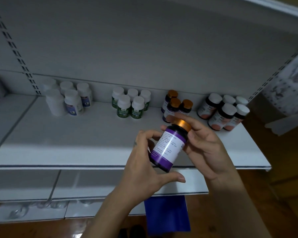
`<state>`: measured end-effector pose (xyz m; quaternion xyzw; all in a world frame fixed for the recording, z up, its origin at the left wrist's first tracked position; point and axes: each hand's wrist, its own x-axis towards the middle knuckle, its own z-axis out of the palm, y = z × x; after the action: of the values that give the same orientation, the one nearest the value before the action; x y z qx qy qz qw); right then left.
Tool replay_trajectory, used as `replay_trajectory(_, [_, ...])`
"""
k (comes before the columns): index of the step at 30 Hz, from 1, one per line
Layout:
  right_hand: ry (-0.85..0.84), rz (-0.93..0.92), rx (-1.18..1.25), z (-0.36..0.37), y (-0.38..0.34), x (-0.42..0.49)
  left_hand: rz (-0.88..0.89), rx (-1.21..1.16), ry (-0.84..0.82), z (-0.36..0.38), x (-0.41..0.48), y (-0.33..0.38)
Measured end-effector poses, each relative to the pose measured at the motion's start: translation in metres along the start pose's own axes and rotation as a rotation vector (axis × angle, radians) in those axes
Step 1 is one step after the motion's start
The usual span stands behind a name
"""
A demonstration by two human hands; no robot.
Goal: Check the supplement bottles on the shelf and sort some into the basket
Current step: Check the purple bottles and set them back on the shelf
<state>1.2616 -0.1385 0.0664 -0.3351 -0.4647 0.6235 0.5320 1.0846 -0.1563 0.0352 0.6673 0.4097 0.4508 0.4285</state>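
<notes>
Bottles: 5 white (72, 102), 5 green (124, 107), 3 orange-cap (174, 105), 5 pink (220, 117); L hand (144, 162), R hand (206, 148) grip 1 btl (169, 145).

Dim, cool, flat light w/ a bluish-grey cast; source not in view. One vertical white glare streak runs down the label of the dark purple-banded plastic bottle (168, 148), mid-frame. The white metal shelf (58, 134) reads grey, and the tier beneath it is darker. At the back the white-capped bottles (54, 103) are soft, labels unreadable. Wide-angle bend at the edges: the slotted grey uprights (15, 50) curve, and the right margin is smeared.
</notes>
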Motion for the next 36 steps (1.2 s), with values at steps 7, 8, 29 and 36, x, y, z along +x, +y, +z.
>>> replay_trajectory(7, [-0.089, -0.064, 0.157, -0.004, -0.011, -0.009, 0.074, -0.007, -0.056, 0.008, 0.002, 0.007])
replay_trajectory(8, [-0.074, -0.066, 0.146, -0.005, -0.014, -0.010, 0.075, -0.003, -0.064, 0.008, 0.003, 0.009])
replay_trajectory(29, [0.422, 0.003, -0.203, 0.026, -0.016, 0.007, 0.002, 0.121, -0.092, -0.004, 0.009, -0.003])
replay_trajectory(36, [0.460, -0.021, -0.195, 0.029, -0.013, 0.003, 0.011, 0.127, -0.053, -0.004, 0.008, -0.004])
